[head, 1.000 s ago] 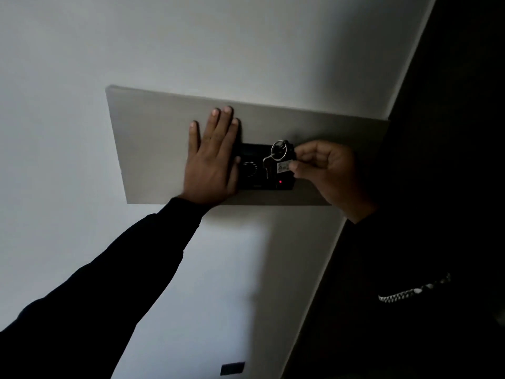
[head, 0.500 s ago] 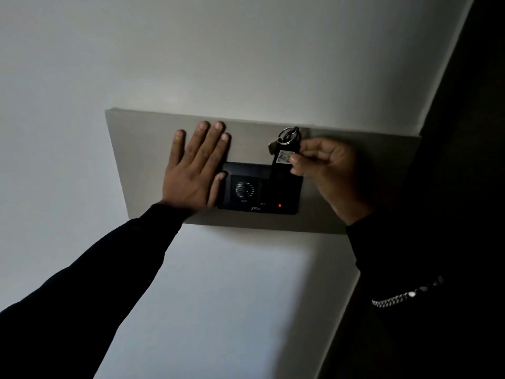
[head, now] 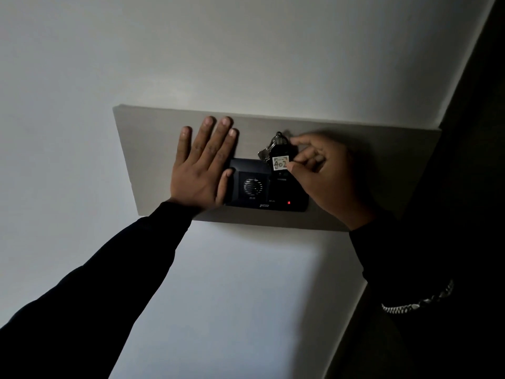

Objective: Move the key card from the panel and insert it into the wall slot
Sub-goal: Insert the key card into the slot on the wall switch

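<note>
A black wall unit [head: 254, 187] with a round speaker grille and a small red light [head: 288, 202] sits on a grey wall panel [head: 147, 149]. My right hand [head: 328, 176] pinches a dark key card [head: 280, 162] with a white "402" label and a key ring on top. The card stands upright at the unit's upper right part, its lower end at the slot there. How deep it sits I cannot tell. My left hand [head: 202, 168] lies flat on the panel with fingers spread, thumb against the unit's left edge.
The panel is mounted on a pale wall [head: 218, 50]. A dark surface [head: 470, 187] runs down the right side behind my right arm. A pale woven cord [head: 418, 302] hangs against my dark clothing at lower right. The room is dim.
My right hand has lifted the key card from across the unit's face to upright at its top right. My left hand has stayed flat on the panel. The camera has shifted.
</note>
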Demonstrator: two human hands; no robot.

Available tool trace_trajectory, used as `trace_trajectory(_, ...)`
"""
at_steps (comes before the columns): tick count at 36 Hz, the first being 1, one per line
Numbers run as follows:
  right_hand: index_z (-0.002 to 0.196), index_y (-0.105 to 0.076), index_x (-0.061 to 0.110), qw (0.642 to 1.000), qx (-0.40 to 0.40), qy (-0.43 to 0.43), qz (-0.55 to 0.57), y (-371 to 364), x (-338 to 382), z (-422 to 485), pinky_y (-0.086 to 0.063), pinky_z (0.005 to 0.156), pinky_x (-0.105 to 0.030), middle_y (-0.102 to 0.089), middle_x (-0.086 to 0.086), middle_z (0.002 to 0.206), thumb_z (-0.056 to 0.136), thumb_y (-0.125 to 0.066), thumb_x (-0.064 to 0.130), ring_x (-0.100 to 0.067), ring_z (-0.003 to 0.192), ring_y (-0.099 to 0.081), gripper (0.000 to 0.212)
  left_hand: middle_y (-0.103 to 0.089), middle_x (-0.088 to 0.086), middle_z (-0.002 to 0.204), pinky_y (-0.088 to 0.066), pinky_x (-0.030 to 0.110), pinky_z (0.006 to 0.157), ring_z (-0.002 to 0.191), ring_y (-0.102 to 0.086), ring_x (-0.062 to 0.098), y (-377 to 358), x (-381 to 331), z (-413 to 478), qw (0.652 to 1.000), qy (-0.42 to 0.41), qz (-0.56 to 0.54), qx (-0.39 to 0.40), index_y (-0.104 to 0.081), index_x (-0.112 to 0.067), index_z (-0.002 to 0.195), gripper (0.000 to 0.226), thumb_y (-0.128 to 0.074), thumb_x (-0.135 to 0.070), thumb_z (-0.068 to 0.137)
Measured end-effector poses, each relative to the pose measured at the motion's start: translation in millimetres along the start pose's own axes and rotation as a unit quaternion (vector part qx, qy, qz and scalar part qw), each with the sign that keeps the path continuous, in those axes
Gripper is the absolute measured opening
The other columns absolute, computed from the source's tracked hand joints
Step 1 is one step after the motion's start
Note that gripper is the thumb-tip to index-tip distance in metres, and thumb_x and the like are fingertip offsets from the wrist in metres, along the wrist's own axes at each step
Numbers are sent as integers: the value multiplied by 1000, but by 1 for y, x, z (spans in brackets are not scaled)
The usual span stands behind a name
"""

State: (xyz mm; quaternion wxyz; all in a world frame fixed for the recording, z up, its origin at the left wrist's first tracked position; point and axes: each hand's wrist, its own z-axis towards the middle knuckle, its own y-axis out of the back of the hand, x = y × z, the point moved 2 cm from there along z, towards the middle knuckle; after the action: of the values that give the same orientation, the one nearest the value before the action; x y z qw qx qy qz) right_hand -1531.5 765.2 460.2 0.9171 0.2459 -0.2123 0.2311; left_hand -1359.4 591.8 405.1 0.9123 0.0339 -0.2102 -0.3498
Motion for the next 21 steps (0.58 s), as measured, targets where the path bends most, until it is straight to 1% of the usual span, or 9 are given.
trace_trajectory(4, 114, -64, 21, 991, 8, 107, -80, 14, 24, 11, -41, 66, -6, -60, 2, 89, 70, -71, 14, 6, 70, -50, 45, -21, 6, 167, -5, 52, 128, 157, -13, 28, -1, 1, 0, 1000, 2, -2, 2, -24, -13, 157, 63, -25, -37, 100)
trace_trajectory(5, 114, -65, 21, 986, 20, 133, -95, 16, 32, 16, -42, 67, -5, -61, 2, 92, 70, -71, 13, 9, 73, -50, 45, -20, 6, 167, -5, 52, 128, 157, -13, 28, -1, 1, -1, 1000, 2, -3, 2, -24, -13, 157, 63, -25, -37, 100)
trace_trajectory(7, 111, -67, 20, 976, 72, 168, -121, 16, 47, 26, -43, 69, -5, -64, -2, 97, 70, -69, 10, 5, 72, -50, 43, -19, 5, 167, -5, 52, 128, 157, -14, 28, -1, 1, -1, 1000, 3, -3, 3, -24, -13, 157, 63, -25, -38, 100)
trace_trajectory(9, 108, -71, 19, 962, 136, 189, -144, 11, 58, 35, -46, 73, -13, -66, -6, 99, 69, -66, 8, -8, 76, -55, 40, -18, 5, 167, -6, 52, 128, 157, -14, 28, 0, 0, -1, 1000, 3, -5, 2, -24, -13, 157, 63, -26, -37, 100)
trace_trajectory(11, 107, -72, 17, 939, 194, 209, -193, 3, 66, 41, -51, 82, -31, -67, -9, 103, 69, -61, 6, -23, 88, -61, 41, -19, 5, 167, -6, 52, 128, 157, -14, 28, 0, 0, 0, 1000, 3, -6, 1, -25, -13, 157, 62, -26, -37, 100)
trace_trajectory(12, 108, -71, 17, 923, 221, 219, -225, -1, 68, 43, -51, 86, -36, -67, -10, 106, 69, -59, 6, -27, 94, -61, 42, -19, 5, 167, -6, 52, 128, 157, -14, 28, 0, 0, 0, 1000, 3, -6, 0, -25, -13, 157, 62, -26, -37, 100)
trace_trajectory(14, 108, -71, 17, 893, 260, 241, -275, -7, 69, 47, -50, 88, -40, -66, -10, 109, 71, -56, 8, -29, 100, -59, 41, -19, 5, 167, -6, 51, 128, 157, -13, 27, 0, 0, 0, 1000, 2, -8, -3, -25, -13, 157, 62, -26, -37, 100)
trace_trajectory(18, 98, -73, 14, 854, 291, 273, -334, -15, 70, 57, -50, 85, -44, -67, -10, 104, 76, -58, 13, -30, 97, -59, 27, -18, 4, 167, -7, 52, 128, 157, -14, 27, 0, 1, 0, 1000, 4, -13, -2, -24, -14, 157, 62, -27, -37, 100)
trace_trajectory(21, 84, -76, 14, 873, 272, 267, -305, -13, 70, 64, -52, 79, -43, -72, -7, 90, 75, -66, 16, -27, 87, -65, 14, -19, 4, 167, -8, 53, 128, 157, -16, 28, 0, 2, 0, 1000, 4, -16, -3, -25, -14, 157, 62, -28, -37, 100)
